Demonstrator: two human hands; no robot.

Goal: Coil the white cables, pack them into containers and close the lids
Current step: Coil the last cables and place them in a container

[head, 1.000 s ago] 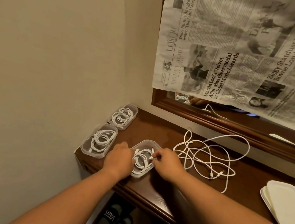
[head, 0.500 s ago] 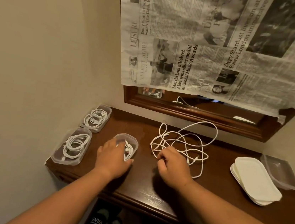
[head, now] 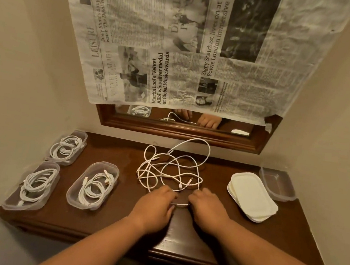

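Tangles in the loose white cable [head: 171,171] could knot as the left hand [head: 155,204] and right hand [head: 206,209], each pinching a short stretch near the shelf's [head: 289,234] front edge, pull it taut.

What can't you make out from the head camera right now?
- How many loose cables lie tangled: strands overlap.
- How many lids are stacked: only edges show.
- Fingertips of left hand and right hand: curled under, hiding the grip.
- Mirror: newspaper covers most.
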